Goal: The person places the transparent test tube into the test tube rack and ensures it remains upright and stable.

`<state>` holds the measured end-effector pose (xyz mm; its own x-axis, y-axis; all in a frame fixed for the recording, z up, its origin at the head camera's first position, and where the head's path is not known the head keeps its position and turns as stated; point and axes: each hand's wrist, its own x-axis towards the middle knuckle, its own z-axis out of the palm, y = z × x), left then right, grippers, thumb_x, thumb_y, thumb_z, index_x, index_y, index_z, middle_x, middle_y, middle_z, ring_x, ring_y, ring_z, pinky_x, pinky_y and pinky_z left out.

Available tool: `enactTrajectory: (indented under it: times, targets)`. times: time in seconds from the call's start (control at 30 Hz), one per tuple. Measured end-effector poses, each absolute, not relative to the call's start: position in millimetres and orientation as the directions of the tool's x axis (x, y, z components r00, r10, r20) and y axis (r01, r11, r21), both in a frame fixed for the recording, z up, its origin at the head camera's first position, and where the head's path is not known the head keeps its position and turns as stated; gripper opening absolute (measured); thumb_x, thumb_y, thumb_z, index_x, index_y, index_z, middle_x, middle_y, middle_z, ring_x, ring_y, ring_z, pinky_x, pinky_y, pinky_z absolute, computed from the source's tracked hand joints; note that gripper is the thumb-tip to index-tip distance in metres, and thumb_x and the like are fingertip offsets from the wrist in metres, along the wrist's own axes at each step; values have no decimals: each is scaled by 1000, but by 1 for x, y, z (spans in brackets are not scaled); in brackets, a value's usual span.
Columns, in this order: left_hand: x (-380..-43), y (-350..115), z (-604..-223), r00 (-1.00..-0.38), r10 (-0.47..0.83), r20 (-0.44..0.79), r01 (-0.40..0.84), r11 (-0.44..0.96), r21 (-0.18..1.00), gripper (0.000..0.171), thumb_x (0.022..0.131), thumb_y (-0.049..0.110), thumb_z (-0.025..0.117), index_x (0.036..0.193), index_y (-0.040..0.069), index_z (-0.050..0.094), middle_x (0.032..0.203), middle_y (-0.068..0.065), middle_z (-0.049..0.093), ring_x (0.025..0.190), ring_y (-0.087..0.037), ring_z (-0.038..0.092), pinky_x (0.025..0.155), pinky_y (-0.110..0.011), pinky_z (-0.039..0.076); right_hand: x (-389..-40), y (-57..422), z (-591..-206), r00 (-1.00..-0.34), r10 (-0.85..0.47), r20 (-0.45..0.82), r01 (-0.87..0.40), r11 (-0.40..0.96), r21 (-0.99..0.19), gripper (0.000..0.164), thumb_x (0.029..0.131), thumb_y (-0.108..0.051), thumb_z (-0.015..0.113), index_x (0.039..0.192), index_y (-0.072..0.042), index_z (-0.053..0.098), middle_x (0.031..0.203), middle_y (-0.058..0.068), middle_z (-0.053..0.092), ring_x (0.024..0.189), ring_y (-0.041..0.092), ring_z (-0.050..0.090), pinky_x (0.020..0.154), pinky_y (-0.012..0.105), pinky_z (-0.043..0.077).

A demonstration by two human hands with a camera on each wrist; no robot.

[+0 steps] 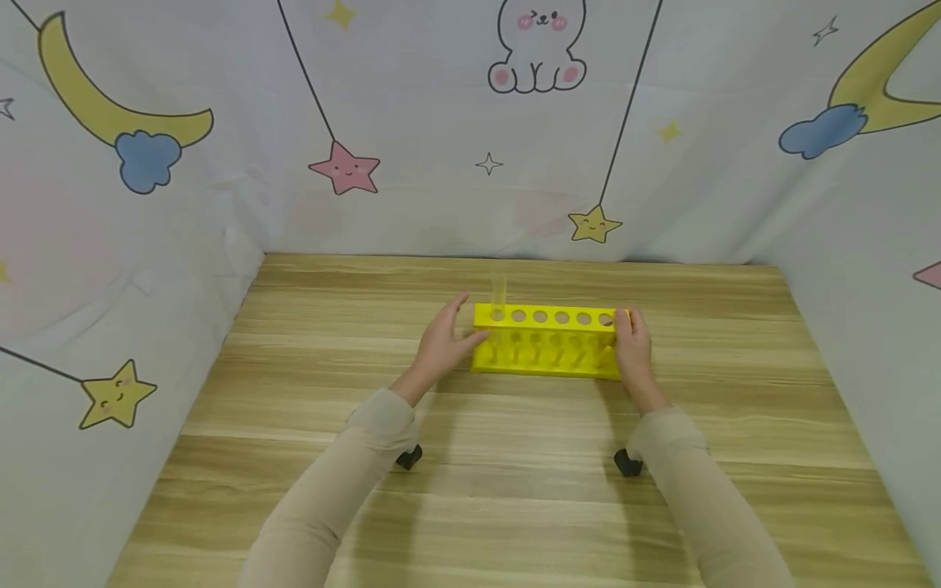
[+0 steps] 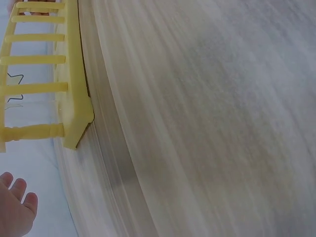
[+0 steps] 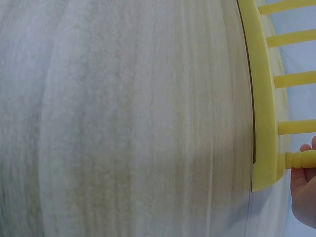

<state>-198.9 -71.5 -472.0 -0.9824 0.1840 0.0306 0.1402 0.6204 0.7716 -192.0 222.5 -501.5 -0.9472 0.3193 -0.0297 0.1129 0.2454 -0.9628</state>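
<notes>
A yellow test tube rack (image 1: 546, 367) stands on the table, with a row of round holes along its top bar. One clear test tube (image 1: 499, 296) stands upright in the leftmost hole. My right hand (image 1: 634, 347) grips the rack's right end, thumb on the top bar; in the right wrist view the fingers lie behind the end post (image 3: 301, 159). At the other end, my left hand (image 1: 443, 341) is spread beside the rack, thumb toward its front corner. The left wrist view shows the left hand's fingers (image 2: 19, 189) apart from the rack's end post (image 2: 34, 132).
The wood-grain table (image 1: 515, 506) is enclosed by a white cloth (image 1: 434, 220) printed with stars, moons and a bear, at the back and on both sides. A small black piece (image 1: 409, 456) shows under the left cuff, another (image 1: 628, 462) by the right cuff.
</notes>
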Motion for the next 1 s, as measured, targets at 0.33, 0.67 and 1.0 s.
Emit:
enactTrajectory:
  times: [0.33, 0.67, 1.0]
  targets:
    - [-194, -87, -479, -988, 148, 30, 117, 624, 773, 68, 79, 31, 65, 135, 11, 33, 138, -8, 38, 123, -27, 39, 101, -45, 34, -190, 227, -495, -950, 292, -111, 188, 250, -950, 44, 92, -46, 34, 110, -7, 47, 91, -5, 47, 83, 8, 41, 75, 20, 38]
    - [-190, -100, -484, -991, 131, 32, 106, 613, 783, 66, 81, 31, 63, 135, 8, 33, 139, -8, 37, 123, -27, 39, 101, -45, 34, -185, 236, -492, -928, 369, -43, 162, 298, -941, 46, 94, -42, 33, 115, -3, 49, 98, 1, 51, 84, 4, 46, 82, 27, 44]
    - [-187, -111, -491, -988, 118, 97, 150, 627, 764, 57, 83, 22, 61, 132, 4, 37, 134, -11, 42, 118, -28, 44, 98, -44, 37, -178, 250, -501, -915, 404, -10, 163, 346, -924, 38, 93, -35, 36, 98, -3, 54, 91, 10, 57, 88, 23, 54, 74, 19, 43]
